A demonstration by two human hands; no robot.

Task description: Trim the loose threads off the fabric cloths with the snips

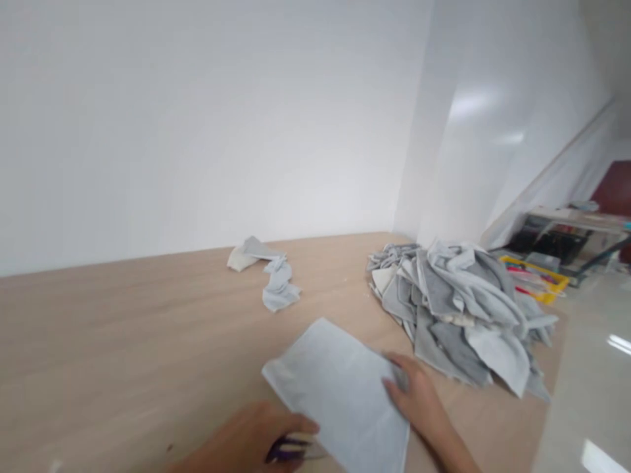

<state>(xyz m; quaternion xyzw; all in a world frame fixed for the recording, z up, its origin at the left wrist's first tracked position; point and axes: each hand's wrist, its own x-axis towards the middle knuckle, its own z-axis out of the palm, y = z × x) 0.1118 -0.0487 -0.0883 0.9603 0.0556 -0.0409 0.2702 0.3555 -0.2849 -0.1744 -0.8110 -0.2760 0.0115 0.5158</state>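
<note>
A light grey cloth piece [345,394] lies in front of me at the bottom centre, its corner pointing toward the wall. My right hand [417,397] grips its right edge, thumb on top. At its lower left edge is my left hand [261,437], closed around a small tool with a dark purple handle [287,449], perhaps scissors or snips; its tip is blurred near the cloth. To the right sits a large heap of grey cloths [458,309]. Two crumpled cloth scraps [280,284] rest farther back on the table.
The wooden table [123,341] meets a white wall [211,125] at the back. Beyond the heap, a yellow basket [555,289] holds assorted items. Behind it stands a cluttered desk [576,217]. Shiny floor [591,381] shows past the table's right edge.
</note>
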